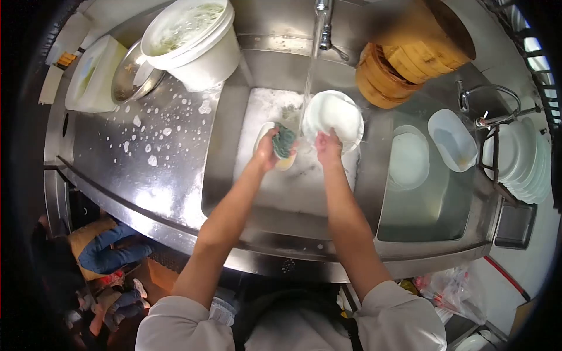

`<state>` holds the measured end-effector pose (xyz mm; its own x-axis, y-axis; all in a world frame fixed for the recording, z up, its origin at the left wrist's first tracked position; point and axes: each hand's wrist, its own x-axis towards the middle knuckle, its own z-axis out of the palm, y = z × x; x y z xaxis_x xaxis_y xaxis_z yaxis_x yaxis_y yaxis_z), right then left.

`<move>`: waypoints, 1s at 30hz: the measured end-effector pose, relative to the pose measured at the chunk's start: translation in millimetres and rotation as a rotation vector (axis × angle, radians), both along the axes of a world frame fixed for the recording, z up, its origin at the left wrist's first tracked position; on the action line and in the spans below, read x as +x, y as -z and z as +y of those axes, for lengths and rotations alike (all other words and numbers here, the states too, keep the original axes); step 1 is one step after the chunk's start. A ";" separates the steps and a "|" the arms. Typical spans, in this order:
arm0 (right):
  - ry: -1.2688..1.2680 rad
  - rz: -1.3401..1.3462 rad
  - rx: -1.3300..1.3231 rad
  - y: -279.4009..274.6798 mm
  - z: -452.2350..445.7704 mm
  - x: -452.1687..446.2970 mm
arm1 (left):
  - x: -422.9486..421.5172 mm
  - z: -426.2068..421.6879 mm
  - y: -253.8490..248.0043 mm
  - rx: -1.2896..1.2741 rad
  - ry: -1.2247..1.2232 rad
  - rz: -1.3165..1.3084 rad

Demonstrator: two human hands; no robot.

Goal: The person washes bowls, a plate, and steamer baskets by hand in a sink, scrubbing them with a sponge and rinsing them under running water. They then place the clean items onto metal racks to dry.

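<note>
Over the foamy left sink basin [219,169], my left hand [267,151] is closed around a green scouring pad [283,142]. A pale oval dish [285,164] shows behind and below that hand. My right hand [328,146] pinches the near edge of a white plate [336,114], which is tilted beside the stream from the tap [325,29]. Water runs down at the plate's left side. Foam covers much of the basin's bottom.
A white bucket [199,64], a metal bowl [133,76] and a plastic tub [96,76] stand at the left. Bamboo steamers [383,76] are back right. The right basin holds water and white dishes [408,158]. Racked plates [518,152] stand far right. People [111,245] are lower left.
</note>
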<state>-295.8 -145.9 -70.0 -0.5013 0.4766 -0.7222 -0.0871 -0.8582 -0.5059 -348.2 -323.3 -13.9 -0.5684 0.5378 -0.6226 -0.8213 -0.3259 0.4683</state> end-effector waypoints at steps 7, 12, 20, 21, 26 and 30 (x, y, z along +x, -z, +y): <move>-1.052 -0.595 1.045 81.7 -68.6 8.1 | -28.7 -93.8 -50.1 -0.261 -0.004 0.123; -1.188 -0.639 1.449 17.3 -73.0 -5.6 | -20.0 -115.1 -61.9 -0.287 0.036 0.179; -1.414 -0.523 1.846 -70.8 -61.1 -19.7 | -25.6 -80.3 -68.1 -0.523 0.391 0.355; -1.332 -0.548 1.771 -67.5 -53.8 -21.0 | -28.5 -71.2 -68.9 -0.555 0.446 0.416; -1.218 -0.256 1.232 -13.3 -4.9 -19.1 | -8.6 -13.3 -49.5 -1.034 0.448 1.410; -1.067 -0.334 1.122 -47.4 -20.5 -3.9 | -14.9 10.0 -10.7 -1.196 0.856 1.541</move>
<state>-299.7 -166.5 -22.6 -0.8381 0.3688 -0.4019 0.5271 0.3581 -0.7706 -363.0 -313.4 -3.2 -0.7207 0.6730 -0.1666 0.5798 0.7168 0.3873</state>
